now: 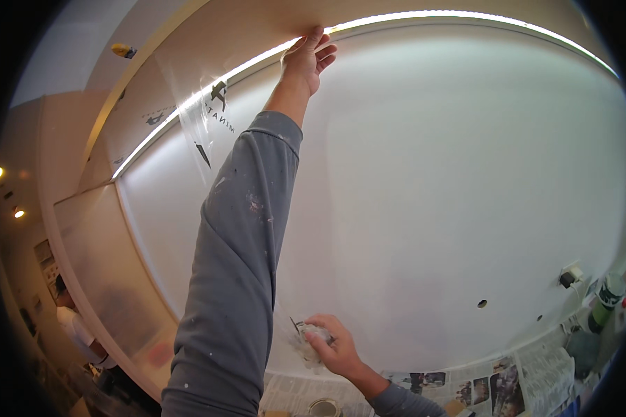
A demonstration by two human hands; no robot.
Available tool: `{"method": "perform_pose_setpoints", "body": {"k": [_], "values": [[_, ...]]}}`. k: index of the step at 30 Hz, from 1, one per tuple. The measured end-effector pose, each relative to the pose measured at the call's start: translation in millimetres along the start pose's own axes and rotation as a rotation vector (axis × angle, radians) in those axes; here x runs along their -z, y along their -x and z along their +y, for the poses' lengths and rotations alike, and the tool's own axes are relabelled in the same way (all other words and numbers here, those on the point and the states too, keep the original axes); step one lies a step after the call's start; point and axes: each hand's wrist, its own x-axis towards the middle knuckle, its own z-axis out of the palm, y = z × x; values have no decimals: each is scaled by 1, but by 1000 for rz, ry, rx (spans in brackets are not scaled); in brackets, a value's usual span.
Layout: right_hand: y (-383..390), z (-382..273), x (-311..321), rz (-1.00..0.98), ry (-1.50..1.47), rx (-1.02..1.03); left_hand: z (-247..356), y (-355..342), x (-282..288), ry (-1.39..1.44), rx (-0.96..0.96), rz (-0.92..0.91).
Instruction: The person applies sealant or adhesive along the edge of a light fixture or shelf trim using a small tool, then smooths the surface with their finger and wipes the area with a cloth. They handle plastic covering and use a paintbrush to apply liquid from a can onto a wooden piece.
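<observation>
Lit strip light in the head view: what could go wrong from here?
The left hand is up at the strip light, so a careless push might shift it. The clear printed film hanging by the grey left sleeve could snag if that arm swings. The right hand, holding a crumpled bundle, might drop it toward the round tin at the lower edge.

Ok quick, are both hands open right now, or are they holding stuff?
Left hand: up by the glowing light strip, can't tell if it's gripping anything.
Right hand: closed, holding a crumpled pale wad.
</observation>
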Motion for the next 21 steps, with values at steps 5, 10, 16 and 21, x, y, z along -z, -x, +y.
{"method": "perform_pose_setpoints", "body": {"k": [5,10,16,21], "values": [[-1,-5,15,27,20,-26,-11,-2,-6,28,-53,6],[0,-8,14,33,11,-3,-8,-2,-6,-10,-77,-5],[6,-15,7,18,13,-7,4,2,-13,-128,15,28],[13,-27,1,18,-23,-104,13,1,-15,-128,107,66]]}}
